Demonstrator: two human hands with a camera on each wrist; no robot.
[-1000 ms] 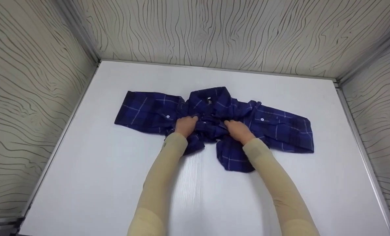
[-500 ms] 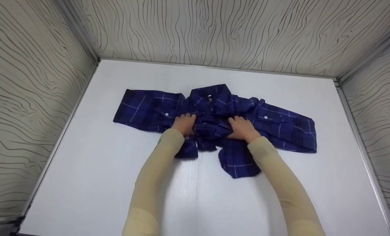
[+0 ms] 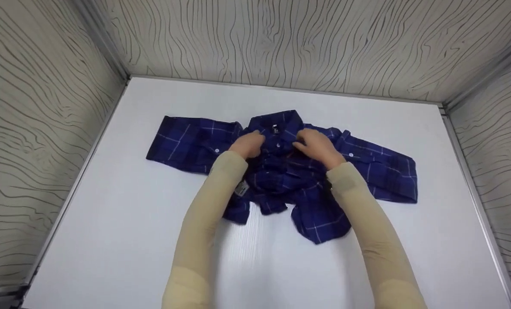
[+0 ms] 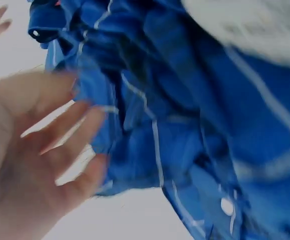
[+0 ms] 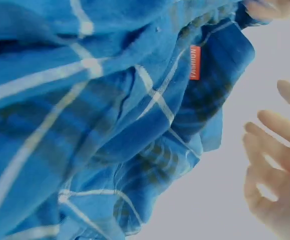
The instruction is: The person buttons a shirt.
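Head view: a blue plaid shirt lies on the white desk, its sleeves spread to both sides, its collar toward the far edge and its lower part bunched toward the person. Both arms reach in from the near edge, which cuts them off, and the cream sleeves cover parts of the shirt. The left hand is beside one side of the collar, the right hand beside the other, both with the backs of the hands largely toward the camera. The neck label is too small to read; a white tag shows beside the left forearm, partly hidden.

In the left wrist view the hand is blurred and cut off at the edge, its fingers loosely spread with gaps between them and gripping nothing. A pale shape in the upper corner is too blurred to identify. The right wrist view shows the right fingers parted and slightly bent, with no cloth held; that hand, too, runs out of the picture. Whether either hand lightly touches the cloth, I cannot tell. A red label sits on the shirt there.
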